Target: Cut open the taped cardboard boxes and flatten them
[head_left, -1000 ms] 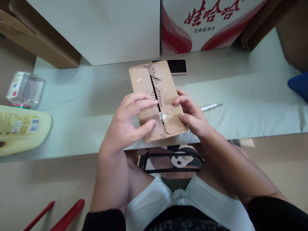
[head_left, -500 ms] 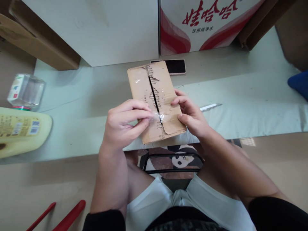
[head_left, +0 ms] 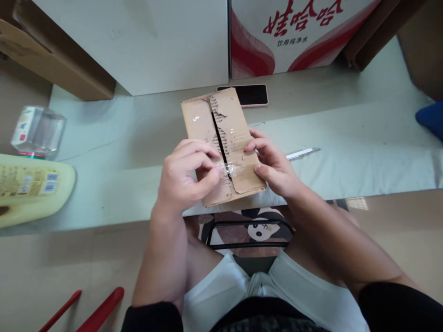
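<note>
Cardboard box [head_left: 221,143], flaps torn, held between both hands over table edge [head_left: 138,152]. Left hand [head_left: 183,177] pinches clear tape [head_left: 224,167] at seam; right hand [head_left: 273,166] grips box's right side. Risk: tape tears short, strips more liner; box twists if right grip slackens.

A black phone [head_left: 249,94] lies top centre on the pale bench [head_left: 346,138]. A yellow bottle [head_left: 31,189] lies at left; 2 red handles [head_left: 93,313] show lower left.
</note>
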Demonstrator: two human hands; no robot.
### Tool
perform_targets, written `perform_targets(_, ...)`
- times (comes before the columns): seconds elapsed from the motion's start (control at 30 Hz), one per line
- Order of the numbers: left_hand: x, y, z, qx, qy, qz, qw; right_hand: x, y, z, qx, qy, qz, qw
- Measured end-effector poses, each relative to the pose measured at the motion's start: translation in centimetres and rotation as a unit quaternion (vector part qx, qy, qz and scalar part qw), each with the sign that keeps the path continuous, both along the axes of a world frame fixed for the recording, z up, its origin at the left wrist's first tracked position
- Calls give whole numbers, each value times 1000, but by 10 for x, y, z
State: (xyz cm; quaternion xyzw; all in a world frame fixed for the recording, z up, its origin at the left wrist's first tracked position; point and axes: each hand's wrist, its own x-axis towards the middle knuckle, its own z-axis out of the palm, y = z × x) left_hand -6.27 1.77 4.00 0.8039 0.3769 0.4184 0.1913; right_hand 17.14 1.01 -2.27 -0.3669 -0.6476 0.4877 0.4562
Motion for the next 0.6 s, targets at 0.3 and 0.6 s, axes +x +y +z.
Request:
perform_targets(0.3,-11,5,-28,-26,51,30,998,-3,-5,0,12,1,-48,999)
perform_targets(0.6,-11,11,-30,-32,49,25,998,17,-2,29,-175,-538,-193,802)
